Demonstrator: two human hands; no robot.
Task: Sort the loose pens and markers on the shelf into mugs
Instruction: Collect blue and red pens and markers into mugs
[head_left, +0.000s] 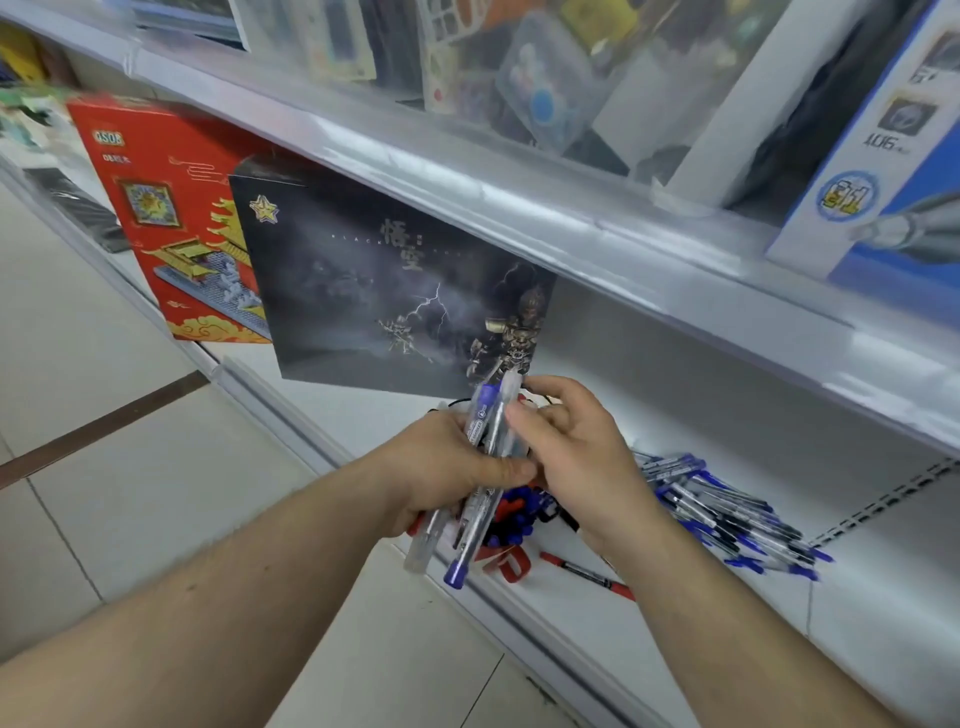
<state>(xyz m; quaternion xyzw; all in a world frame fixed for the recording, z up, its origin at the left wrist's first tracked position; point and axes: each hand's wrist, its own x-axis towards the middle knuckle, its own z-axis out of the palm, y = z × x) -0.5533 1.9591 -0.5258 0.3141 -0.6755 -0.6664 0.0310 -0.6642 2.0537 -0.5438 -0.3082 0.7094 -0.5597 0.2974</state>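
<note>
My left hand (441, 467) grips a bunch of clear pens with blue caps (485, 467) above the white shelf (675, 623). My right hand (576, 447) pinches one of those pens near its top. Just below the hands stands a red and white mug (506, 558) filled with blue-capped pens, partly hidden by my hands. A pile of loose blue pens (727, 509) lies on the shelf to the right. One red marker (587, 574) lies near the mug.
A dark box (384, 280) and a red box (176, 208) stand on the shelf behind and to the left. The upper shelf (571, 208) overhangs closely, carrying a blue box (883, 156). Tiled floor (104, 415) lies to the left.
</note>
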